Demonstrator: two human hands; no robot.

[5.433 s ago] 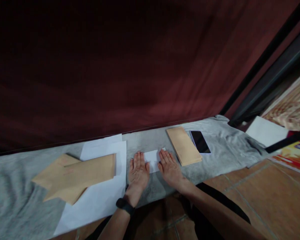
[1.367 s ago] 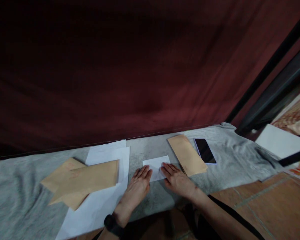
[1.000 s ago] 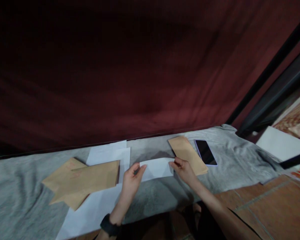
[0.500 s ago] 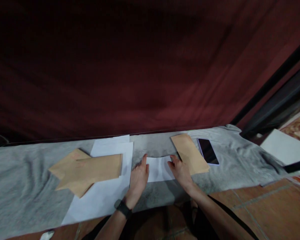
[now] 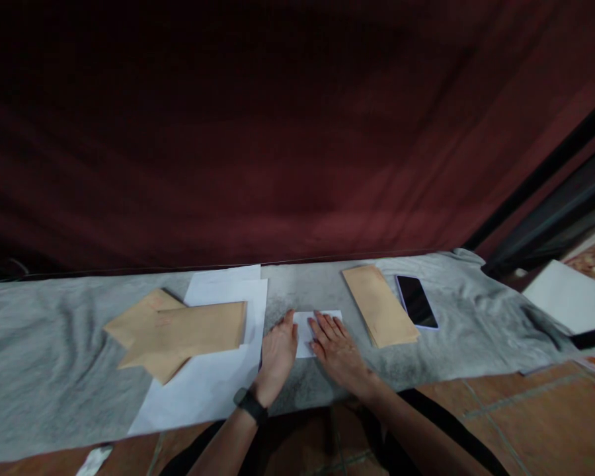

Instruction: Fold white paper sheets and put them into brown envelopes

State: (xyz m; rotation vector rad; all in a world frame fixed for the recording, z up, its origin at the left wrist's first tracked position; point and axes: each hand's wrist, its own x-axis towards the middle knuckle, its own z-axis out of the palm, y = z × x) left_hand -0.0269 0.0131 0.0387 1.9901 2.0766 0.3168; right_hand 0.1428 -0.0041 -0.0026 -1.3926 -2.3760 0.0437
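While both hands lie flat with fingers stretched out and gripping nothing, the small folded white paper sheet (image 5: 303, 324) rests on the grey cloth (image 5: 39, 370) near the middle of the scene. The left hand (image 5: 279, 350) touches the sheet's left edge, and the right hand (image 5: 338, 347) lies over its right part. A black wristband (image 5: 250, 404) circles the left wrist.

To the left, a loose pile of tan paper envelopes (image 5: 178, 330) lies on large white paper sheets (image 5: 213, 387). Whether anything is inside them cannot be told. Faint reddish marks show on the top one, too blurred to read. Just right of the hands lies a neat stack of tan oblong envelopes (image 5: 379, 304), their contents also hidden. Beside it on the right is a dark-screened smartphone (image 5: 416, 301), its screen blank. Farther right, off the cloth, sits a plain white sheet (image 5: 568, 301). A dark red curtain (image 5: 277, 132) hangs along the far side.
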